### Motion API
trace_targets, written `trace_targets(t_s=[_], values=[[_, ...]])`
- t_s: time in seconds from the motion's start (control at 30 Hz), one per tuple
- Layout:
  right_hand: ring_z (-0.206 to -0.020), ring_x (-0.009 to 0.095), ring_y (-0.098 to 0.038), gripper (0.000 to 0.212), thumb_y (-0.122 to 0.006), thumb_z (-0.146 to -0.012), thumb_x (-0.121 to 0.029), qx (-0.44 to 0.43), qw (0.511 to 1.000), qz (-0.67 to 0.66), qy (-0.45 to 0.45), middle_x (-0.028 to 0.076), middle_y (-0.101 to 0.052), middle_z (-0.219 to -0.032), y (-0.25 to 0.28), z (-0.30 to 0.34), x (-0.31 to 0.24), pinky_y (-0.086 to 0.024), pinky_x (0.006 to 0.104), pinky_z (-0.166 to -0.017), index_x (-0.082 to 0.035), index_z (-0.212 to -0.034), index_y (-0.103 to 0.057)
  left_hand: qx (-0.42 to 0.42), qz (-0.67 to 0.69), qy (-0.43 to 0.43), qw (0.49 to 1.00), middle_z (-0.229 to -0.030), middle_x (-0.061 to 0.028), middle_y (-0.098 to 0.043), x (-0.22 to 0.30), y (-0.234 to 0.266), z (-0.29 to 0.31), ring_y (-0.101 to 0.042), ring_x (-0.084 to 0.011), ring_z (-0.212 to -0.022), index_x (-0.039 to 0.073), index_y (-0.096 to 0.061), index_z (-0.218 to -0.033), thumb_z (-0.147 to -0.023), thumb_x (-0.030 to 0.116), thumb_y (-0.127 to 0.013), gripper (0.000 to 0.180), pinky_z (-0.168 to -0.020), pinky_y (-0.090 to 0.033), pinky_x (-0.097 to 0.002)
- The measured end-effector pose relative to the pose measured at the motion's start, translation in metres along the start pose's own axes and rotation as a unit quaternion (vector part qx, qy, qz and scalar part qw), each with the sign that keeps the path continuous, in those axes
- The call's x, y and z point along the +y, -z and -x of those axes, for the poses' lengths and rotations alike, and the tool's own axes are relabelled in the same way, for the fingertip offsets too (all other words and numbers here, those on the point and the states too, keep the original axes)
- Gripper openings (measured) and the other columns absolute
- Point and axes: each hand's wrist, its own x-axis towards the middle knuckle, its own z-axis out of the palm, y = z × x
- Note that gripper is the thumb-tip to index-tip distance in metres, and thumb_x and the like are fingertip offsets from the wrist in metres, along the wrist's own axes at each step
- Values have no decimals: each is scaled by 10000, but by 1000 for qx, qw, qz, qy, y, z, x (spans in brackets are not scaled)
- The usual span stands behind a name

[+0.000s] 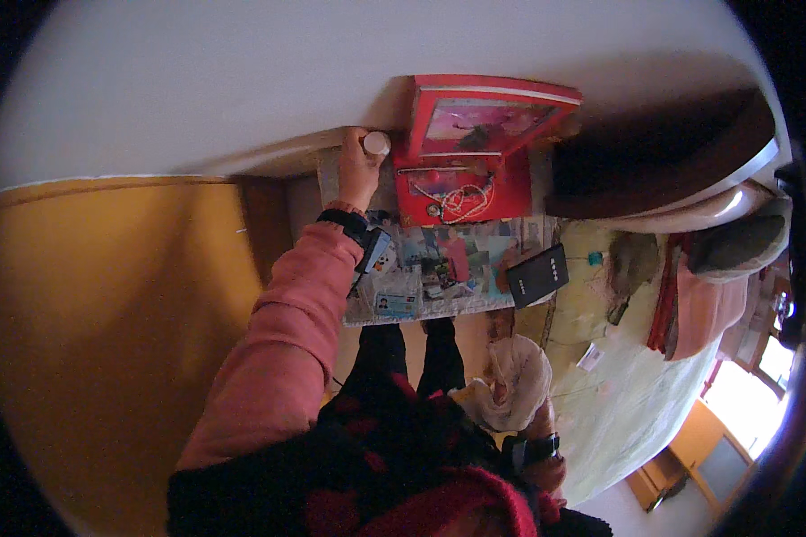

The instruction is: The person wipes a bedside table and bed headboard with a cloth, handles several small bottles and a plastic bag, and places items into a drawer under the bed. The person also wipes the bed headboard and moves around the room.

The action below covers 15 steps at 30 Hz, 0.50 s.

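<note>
My left hand point(358, 174) is stretched out to the far side of the small table, closed round a small container with a round white top point(377, 143). Just right of it stands a red box point(515, 192) with its lid raised against the wall. A pale beaded string point(466, 201) lies inside the box, and a clear window point(488, 123) is set in the lid. Low in the view, near my body, my right hand point(541, 416) holds a bunched cream cloth point(509, 380). Folds of the cloth hide most of its fingers.
Photos point(457, 255) and a blue card point(394, 304) lie on the tabletop. A black booklet point(537, 276) rests at its right edge. Beside the table is a bed point(613, 394) with folded pink bedding point(707, 309). A dark curved piece of furniture point(663, 170) stands behind it.
</note>
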Motion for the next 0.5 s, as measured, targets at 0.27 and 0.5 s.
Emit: trace_targets(t_s=[0.27, 0.5], values=[[-821, 182, -541, 354, -589, -786, -267, 12, 964, -255, -72, 31, -565, -956, -3, 23, 8, -458, 333, -697, -85, -1081, -516, -125, -112, 27, 985, -1135, -224, -547, -17, -1, 5, -518, -383, -1057, 20, -493, -1174, -736, 166, -696, 504, -903, -423, -434], [-952, 156, -587, 432, -504, -938, -335, 15, 542, -831, -122, 42, -603, -1088, -12, 32, 21, -497, 316, -831, -96, -1295, -456, -124, 171, 125, 969, -1296, -134, -432, 35, 35, 40, -461, -226, -1152, 4, -393, -1281, -840, 48, -598, 488, -950, -395, -334]])
